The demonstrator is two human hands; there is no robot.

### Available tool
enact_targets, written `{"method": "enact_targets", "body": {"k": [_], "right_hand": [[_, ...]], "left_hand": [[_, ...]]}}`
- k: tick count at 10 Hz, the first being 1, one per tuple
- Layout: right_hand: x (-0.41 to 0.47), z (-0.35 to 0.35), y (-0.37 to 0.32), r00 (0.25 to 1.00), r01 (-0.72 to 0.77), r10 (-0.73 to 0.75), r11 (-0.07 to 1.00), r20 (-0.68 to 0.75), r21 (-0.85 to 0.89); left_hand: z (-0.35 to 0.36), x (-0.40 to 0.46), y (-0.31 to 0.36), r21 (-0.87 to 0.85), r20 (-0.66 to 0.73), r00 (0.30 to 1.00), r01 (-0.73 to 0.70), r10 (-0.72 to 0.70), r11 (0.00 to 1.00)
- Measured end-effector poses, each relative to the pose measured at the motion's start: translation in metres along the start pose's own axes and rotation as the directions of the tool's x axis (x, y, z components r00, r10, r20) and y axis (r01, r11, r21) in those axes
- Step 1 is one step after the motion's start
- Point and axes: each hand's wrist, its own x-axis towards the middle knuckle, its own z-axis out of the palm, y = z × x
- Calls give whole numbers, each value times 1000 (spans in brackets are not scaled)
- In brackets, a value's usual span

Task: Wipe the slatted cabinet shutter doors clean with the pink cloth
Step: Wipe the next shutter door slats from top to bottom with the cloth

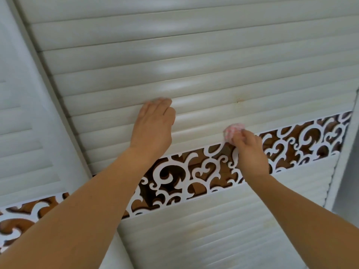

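A white slatted shutter door (pixel 204 61) fills most of the view. A carved scroll band (pixel 174 177), white over brown, crosses it below the middle. My left hand (pixel 153 127) lies flat against the slats just above the band, fingers straight. My right hand (pixel 250 152) grips a bunched pink cloth (pixel 233 131) and holds it against the lowest slats, at the band's upper edge. A small brownish mark (pixel 238 100) sits on a slat above the cloth.
A second slatted door (pixel 23 144) stands to the left, separated by a white frame post (pixel 58 98). More slats (pixel 223 230) continue below the carved band. A white side frame (pixel 347 152) borders the door on the right.
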Motion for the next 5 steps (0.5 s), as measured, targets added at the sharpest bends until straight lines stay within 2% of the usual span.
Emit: {"method": "enact_targets", "body": {"k": [1, 2, 3, 4, 5], "right_hand": [[4, 1, 9, 988, -146, 148, 988, -36, 53], [4, -10, -29, 944, -322, 329, 911, 16, 259], [2, -18, -57, 996, -82, 72, 942, 43, 325], [11, -29, -53, 994, 12, -45, 946, 95, 323], [18, -36, -36, 993, 51, -75, 969, 89, 240]], "left_hand": [[0, 6, 7, -2, 4, 1000, 29, -29, 1000], [4, 14, 19, -18, 2, 999, 33, -33, 999], [13, 20, 26, -32, 12, 1000, 25, -24, 999], [22, 29, 37, -35, 0, 1000, -6, 6, 999], [28, 35, 45, -11, -32, 999, -10, 10, 1000]]}}
